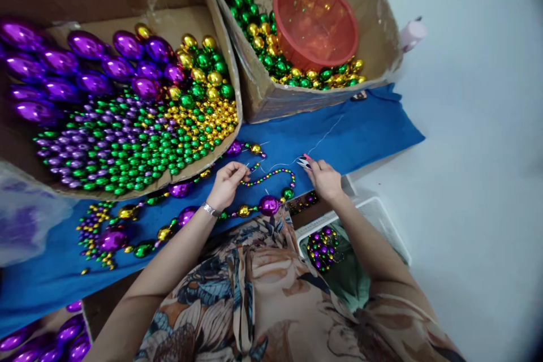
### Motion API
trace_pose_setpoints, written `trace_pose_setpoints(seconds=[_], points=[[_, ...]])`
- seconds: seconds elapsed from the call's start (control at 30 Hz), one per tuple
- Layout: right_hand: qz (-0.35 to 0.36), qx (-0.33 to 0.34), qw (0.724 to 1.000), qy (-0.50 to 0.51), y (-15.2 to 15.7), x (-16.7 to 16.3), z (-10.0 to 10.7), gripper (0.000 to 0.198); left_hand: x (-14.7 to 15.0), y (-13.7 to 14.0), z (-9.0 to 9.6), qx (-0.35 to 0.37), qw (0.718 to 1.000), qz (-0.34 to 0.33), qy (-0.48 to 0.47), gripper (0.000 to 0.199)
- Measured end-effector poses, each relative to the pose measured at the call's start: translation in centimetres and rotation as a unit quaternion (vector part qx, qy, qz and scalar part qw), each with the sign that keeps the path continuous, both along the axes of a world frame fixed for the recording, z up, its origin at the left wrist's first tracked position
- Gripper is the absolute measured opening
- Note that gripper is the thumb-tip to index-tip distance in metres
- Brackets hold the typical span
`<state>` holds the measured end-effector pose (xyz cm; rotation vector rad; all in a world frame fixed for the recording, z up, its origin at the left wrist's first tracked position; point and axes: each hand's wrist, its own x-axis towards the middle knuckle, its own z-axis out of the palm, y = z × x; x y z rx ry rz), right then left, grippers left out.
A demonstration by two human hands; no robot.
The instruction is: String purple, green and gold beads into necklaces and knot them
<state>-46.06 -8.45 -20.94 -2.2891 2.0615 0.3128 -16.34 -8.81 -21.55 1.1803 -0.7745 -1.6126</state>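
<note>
My left hand [229,182], a watch or bracelet on its wrist, is closed in a pinch on the end of a bead strand [271,175] of small purple, green and gold beads. The strand curves right and down to larger beads, among them a purple ball [268,205] and a green ball [288,193]. In my right hand [326,180] are small thread snips [304,162] with metal blades and a bit of red, pointing left. A thin white thread [314,148] runs from near the strand past the snips to the upper right across the blue cloth [365,130].
A cardboard box [240,90] of loose purple, green and gold beads stands at left. Behind it, another box [263,107] holds beads and a red plastic basket [316,59]. Finished-looking strands lie in a white crate [392,226] at lower right. Loose beads [95,232] lie on the cloth.
</note>
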Motion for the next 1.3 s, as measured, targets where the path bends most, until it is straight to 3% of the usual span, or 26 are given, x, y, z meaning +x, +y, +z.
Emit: trace_pose_setpoints(seconds=[0.33,0.6,0.77,0.87,1.07,1.3], points=[[-0.015,-0.028,0.999,0.039,-0.5,0.2,-2.2,0.052,-0.2,0.3,0.0,0.007,1.0,-0.002,0.008,0.033],[-0.045,-0.02,0.999,0.004,-0.7,0.9,-1.8,0.053,-0.2,0.3,0.3,0.012,1.0,0.004,0.011,0.034],[-0.026,-0.038,0.999,-0.017,0.0,0.9,-1.5,0.052,-0.3,0.4,0.2,0.013,1.0,0.011,0.014,0.034],[-0.023,-0.072,0.996,-0.045,-0.9,1.6,-1.2,0.05,-0.4,0.4,0.2,0.006,1.0,0.015,0.015,0.034],[-0.109,-0.071,0.99,-0.054,-4.1,4.2,-1.0,0.041,-0.5,0.5,0.4,0.004,1.0,0.026,0.015,0.035],[-0.087,-0.058,0.991,-0.08,-5.0,5.8,-1.4,0.03,-0.8,0.6,0.5,0.0,0.999,0.032,0.016,0.035]])
